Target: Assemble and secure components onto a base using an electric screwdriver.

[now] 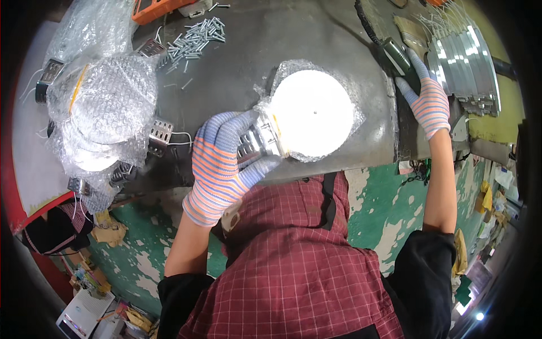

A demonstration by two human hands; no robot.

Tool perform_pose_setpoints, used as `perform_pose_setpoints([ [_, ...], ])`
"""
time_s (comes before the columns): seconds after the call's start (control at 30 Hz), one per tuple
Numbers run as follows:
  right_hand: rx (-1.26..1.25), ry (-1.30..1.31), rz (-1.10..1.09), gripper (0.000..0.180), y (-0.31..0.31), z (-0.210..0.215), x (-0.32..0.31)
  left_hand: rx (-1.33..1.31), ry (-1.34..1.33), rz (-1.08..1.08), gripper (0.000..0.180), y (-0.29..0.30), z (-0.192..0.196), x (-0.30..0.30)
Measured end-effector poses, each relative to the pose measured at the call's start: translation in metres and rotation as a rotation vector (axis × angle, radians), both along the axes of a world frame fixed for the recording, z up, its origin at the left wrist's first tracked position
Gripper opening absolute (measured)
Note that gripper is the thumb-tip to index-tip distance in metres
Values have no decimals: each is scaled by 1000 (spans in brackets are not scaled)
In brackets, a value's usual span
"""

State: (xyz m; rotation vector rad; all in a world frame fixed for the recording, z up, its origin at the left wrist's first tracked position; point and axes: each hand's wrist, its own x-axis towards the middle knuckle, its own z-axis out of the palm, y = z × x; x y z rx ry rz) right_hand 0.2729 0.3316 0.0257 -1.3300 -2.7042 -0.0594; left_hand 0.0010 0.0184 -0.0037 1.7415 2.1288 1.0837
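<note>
My left hand (223,155), in a striped knit glove, is closed on a perforated metal bracket (257,141). The bracket is joined to a bright white round disc (313,113), which lies on bubble wrap (357,120) on the dark metal tabletop (271,34). To the right, my right hand (428,99), gloved the same way, has its thumb and fingers about a dark handheld tool (398,58). That tool's exact kind does not show. A paintbrush (411,35) lies just beyond those fingers.
A pile of discs in bubble wrap (110,107), with brackets and white wires, sits at left. Loose screws (197,38) lie beyond, near an orange tool (161,8). Stacked metal strips with wires (466,65) stand at far right. The table's front edge runs close to my body.
</note>
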Motion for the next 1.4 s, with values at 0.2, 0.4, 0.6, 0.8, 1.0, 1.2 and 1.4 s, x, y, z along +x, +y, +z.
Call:
perform_pose_setpoints([
  [0.2, -469, 867, -3, 54, -10, 12, 4, -1, 3, 4, 71, 5, -1, 0],
  [0.4, -1393, 1914, 68, 33, -82, 70, -22, -41, -211, 30, 70, 0, -2, 7],
  [0.6, -1559, 2173, -313, 20, -125, 18, -63, 1, -81, 30, 67, 1, 0, 6],
  [0.8, -1510, 2298, -341, 25, -120, -5, -70, 1, -79, 32, 70, 1, -2, 4],
  [1.0, -1419, 2259, -330, 28, -125, -2, -66, 18, -202, 16, 69, 1, -1, 7],
  [1.2, -1488, 2247, -269, 36, -120, -7, -64, 14, -110, 19, 70, 0, -6, 3],
  [1.4, -1490, 2239, -388, 25, -119, -6, -68, 22, -33, 18, 72, 1, -6, 2],
])
